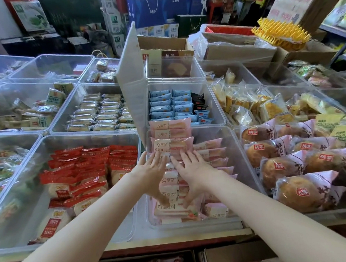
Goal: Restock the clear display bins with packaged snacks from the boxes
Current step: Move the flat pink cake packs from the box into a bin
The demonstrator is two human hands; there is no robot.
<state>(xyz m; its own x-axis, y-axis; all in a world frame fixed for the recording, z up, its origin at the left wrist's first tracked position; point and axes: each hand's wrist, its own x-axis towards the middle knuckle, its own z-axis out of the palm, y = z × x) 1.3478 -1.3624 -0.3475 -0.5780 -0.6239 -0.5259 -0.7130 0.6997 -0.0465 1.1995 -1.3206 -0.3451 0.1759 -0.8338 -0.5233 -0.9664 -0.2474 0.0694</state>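
Fingers of both hands — left hand (152,171), right hand (191,171) — lie spread flat on pink snack packs (171,144), gripping nothing.

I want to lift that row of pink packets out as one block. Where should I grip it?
Probably from above, by its two ends: the pink packets overlap in a row running away from you in the clear bin. Put the left hand and right hand, now lying flat on top, one at the far end and one at the near end, and squeeze inward.
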